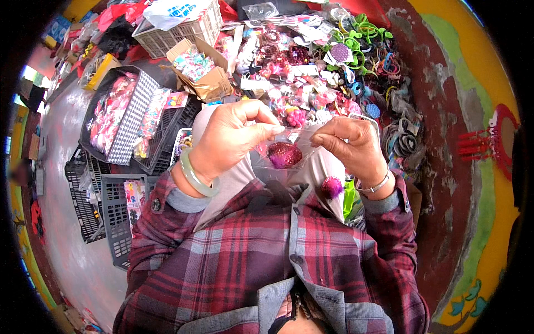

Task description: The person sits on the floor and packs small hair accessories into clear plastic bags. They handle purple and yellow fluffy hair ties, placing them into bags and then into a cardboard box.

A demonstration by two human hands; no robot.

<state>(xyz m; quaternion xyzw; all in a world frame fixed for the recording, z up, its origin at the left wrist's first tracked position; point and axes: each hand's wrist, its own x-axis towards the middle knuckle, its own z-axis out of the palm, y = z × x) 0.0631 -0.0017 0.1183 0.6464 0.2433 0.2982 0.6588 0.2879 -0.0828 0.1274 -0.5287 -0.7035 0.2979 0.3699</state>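
Between my hands hangs a small clear plastic bag (305,161) above my lap. A glittery dark-red and purple ornament (284,155) shows in or behind the clear film; its exact kind I cannot make out. My left hand (236,136), with a pale bangle at the wrist, pinches the bag's upper left edge between thumb and finger. The upper right corner is pinched by my right hand (351,146), which has a thin bracelet below it. On my right thigh lies a fluffy magenta-purple piece (332,187), apart from both hands.
Ahead spreads a heap of packaged hair accessories (289,67), with green headbands (364,36) at its far right. An open cardboard box (197,64) and a pale plastic crate (183,30) stand far left. Dark baskets (130,111) of packets sit left. A painted wall (473,139) bounds the right.
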